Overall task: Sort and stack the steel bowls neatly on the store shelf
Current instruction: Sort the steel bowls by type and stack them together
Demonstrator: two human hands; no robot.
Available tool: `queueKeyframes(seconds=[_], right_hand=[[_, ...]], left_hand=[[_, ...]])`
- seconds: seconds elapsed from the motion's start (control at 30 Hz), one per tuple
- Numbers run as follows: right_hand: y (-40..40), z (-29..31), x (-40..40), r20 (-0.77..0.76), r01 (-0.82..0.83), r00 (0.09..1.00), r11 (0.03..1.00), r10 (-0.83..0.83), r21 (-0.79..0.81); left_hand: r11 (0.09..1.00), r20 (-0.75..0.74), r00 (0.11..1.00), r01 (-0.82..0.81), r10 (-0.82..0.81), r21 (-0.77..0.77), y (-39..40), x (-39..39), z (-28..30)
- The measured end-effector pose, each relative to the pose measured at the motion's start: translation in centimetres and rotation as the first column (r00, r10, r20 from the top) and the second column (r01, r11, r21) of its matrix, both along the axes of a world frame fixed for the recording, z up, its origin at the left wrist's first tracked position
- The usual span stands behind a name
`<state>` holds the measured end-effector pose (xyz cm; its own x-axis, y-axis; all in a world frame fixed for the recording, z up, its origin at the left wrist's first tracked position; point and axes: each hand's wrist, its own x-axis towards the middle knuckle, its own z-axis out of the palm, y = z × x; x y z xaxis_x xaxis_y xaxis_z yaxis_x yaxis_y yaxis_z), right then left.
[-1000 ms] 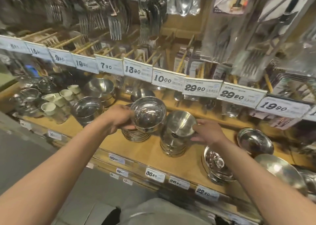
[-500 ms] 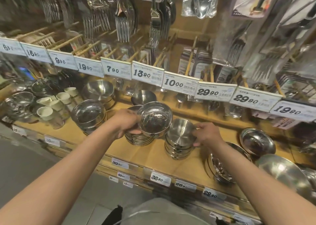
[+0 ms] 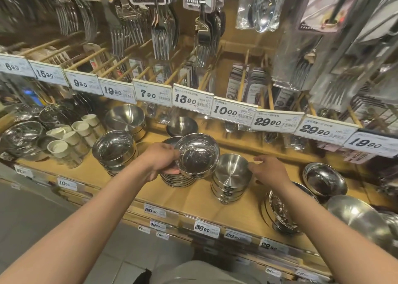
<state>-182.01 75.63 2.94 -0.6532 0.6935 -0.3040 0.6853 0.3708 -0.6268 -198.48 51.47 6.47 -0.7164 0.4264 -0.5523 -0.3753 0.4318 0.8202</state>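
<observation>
Wooden store shelf [image 3: 215,199] runs across the view, price tags [image 3: 192,99] clipped along the rail above it, packaged forks [image 3: 163,35] hanging higher up. Steel bowls sit in several stacks on the shelf: a wide stack [image 3: 115,152] at left, a taller back stack [image 3: 127,120] behind it, a low stack of shallow bowls [image 3: 178,179] in the middle, a tilted stack [image 3: 231,179] just right of that, and more bowls [image 3: 325,179] far right. White cups [image 3: 71,138] cluster at the left end.

Left hand [image 3: 162,161] grips 1 steel bowl [image 3: 197,155] by its left rim, grip pinching the rim, bowl lifted above the low stack and tilted toward the viewer, its right rim near the tilted stack. Right hand [image 3: 269,171] reaches at the tilted stack's right edge, grip spread, fingertips [image 3: 251,167] at the top bowl's rim; can't tell if they touch it.
</observation>
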Motion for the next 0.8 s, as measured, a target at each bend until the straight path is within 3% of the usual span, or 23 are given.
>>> queueKeyframes(seconds=[0.07,0.17,0.23,0.3,0.43,0.6,0.8], right_hand=[[-0.4,1.5,0.0,0.014,0.019,1.0,0.993,-0.02,0.118],[-2.2,3.4,-0.4,-0.086,0.034,0.996,0.976,-0.016,0.213],[-4.0,4.5,-1.0,-0.216,0.024,0.976,0.995,-0.001,0.102],[-6.3,5.4,-2.1,-0.308,-0.047,0.951,0.989,0.003,-0.137],[-10.8,5.9,-5.0,-0.346,-0.189,0.938,0.838,0.0,-0.513],[-14.2,5.7,-7.9,-0.419,-0.313,0.906,0.759,0.058,-0.571],[-18.3,5.0,-11.7,-0.417,-0.319,0.905,0.777,0.08,-0.543]], left_hand=[[1.0,-0.002,1.0,0.009,-0.009,0.01,-0.5,-0.5,0.1],[1.0,-0.04,0.999,0.012,-0.013,-0.014,-1.4,-1.8,0.3],[0.999,-0.071,0.997,0.026,-0.029,-0.037,-2.2,-2.8,0.7],[0.998,-0.101,0.994,0.042,-0.046,-0.039,-3.1,-3.7,1.3],[0.998,-0.109,0.993,0.044,-0.049,-0.046,-5.4,-4.4,2.8],[0.997,-0.151,0.988,-0.043,0.032,-0.067,-9.1,-4.3,4.4],[0.991,-0.206,0.972,-0.126,0.113,-0.05,-13.4,-6.0,4.5]])
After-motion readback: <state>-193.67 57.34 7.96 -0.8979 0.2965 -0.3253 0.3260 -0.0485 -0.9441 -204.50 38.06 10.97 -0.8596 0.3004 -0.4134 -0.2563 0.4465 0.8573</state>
